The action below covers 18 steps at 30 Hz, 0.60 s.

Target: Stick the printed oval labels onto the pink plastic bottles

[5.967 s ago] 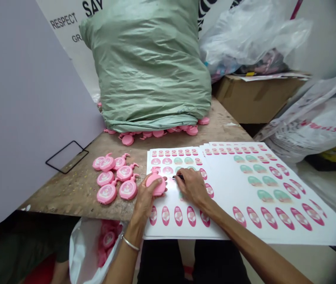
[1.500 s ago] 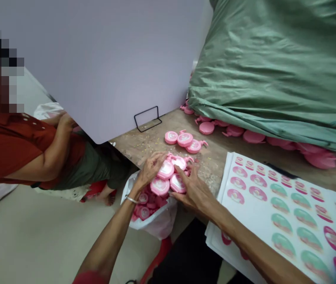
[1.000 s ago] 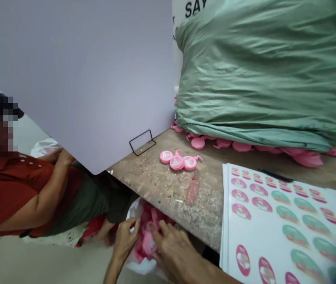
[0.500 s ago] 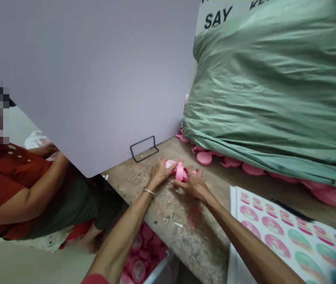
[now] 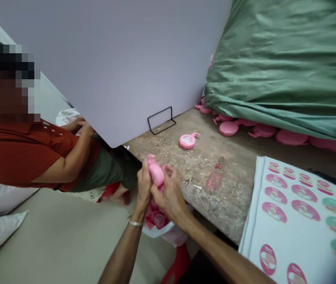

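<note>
Two pink plastic pieces are between my hands, above a white bag of pink pieces (image 5: 158,220). My left hand (image 5: 144,185) is closed on the left side of a rounded pink piece (image 5: 156,174). From the right, my right hand (image 5: 169,191) grips at the same spot, its thumb near the piece and its fingers curled round a pink part partly hidden behind them. On the worktop (image 5: 197,165) lies a round pink piece with a clear or printed face (image 5: 187,141), its hooked tip pointing right.
Sticker sheets (image 5: 292,225) lie at the right. A green cloth sack (image 5: 286,67) rests over several pink pieces (image 5: 228,127). A black wire stand (image 5: 162,120) is by the grey panel (image 5: 120,59). At the left sits a person in a red-orange shirt (image 5: 16,157).
Both hands have moved off the worktop, left and toward me, over the bag with pink pieces. One round pink piece now lies on the worktop. The view has shifted.
</note>
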Each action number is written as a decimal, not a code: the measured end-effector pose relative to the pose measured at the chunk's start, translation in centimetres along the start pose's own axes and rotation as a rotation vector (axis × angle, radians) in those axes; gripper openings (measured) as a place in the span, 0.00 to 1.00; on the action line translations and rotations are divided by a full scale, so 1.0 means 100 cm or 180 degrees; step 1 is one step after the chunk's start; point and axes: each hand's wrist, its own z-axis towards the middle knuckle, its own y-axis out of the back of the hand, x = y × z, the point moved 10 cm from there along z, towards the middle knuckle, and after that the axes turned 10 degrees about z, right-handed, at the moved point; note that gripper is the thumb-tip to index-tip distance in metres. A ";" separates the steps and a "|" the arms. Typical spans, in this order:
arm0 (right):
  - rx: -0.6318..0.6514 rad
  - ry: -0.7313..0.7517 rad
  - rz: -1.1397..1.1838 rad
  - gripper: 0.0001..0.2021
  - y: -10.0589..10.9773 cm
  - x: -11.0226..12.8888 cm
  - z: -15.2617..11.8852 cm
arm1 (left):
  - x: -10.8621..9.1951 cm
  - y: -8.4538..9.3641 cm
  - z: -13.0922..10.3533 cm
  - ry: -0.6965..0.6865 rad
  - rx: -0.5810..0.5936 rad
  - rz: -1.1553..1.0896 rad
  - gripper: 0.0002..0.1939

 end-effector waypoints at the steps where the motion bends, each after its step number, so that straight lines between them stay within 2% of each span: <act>1: 0.0078 0.0063 0.0020 0.27 -0.011 0.002 -0.015 | 0.022 0.013 -0.015 0.0173 -0.0159 0.0096 0.22; 2: 0.0143 0.0096 -0.0025 0.27 -0.018 0.002 -0.027 | 0.044 0.021 -0.027 0.0317 -0.0258 0.0165 0.25; 4: 0.0547 0.0102 -0.0561 0.27 -0.031 -0.003 -0.041 | 0.079 0.024 -0.044 0.0350 -0.0237 0.0409 0.28; 5: 0.0819 0.0107 -0.0902 0.22 -0.033 -0.007 -0.041 | 0.093 0.022 -0.049 0.0340 -0.0210 0.0463 0.28; 7: 0.1229 0.0132 -0.1530 0.09 -0.024 -0.013 -0.025 | 0.111 0.018 -0.055 0.0260 -0.0141 0.0510 0.25; 8: 0.1193 0.0161 -0.1661 0.04 -0.010 -0.013 -0.007 | 0.115 0.017 -0.058 0.0216 -0.0129 0.0514 0.23; 11: 0.0551 0.0043 -0.1995 0.16 0.046 -0.017 0.067 | 0.117 0.021 -0.064 0.0152 -0.0195 0.0545 0.20; 13: 0.0293 -0.0078 -0.2167 0.21 0.070 -0.026 0.110 | 0.116 0.023 -0.069 0.0188 -0.0193 0.0571 0.19; 15: 0.0352 -0.0207 -0.2434 0.21 0.073 -0.039 0.133 | 0.120 0.026 -0.074 0.0286 -0.0160 0.0592 0.19; 16: 0.0407 -0.0235 -0.2483 0.20 0.069 -0.043 0.135 | 0.124 0.029 -0.076 0.0354 -0.0163 0.0599 0.19; 18: 0.0570 -0.0073 -0.2417 0.17 0.050 -0.040 0.117 | 0.132 0.042 -0.079 0.0510 -0.0255 0.0613 0.21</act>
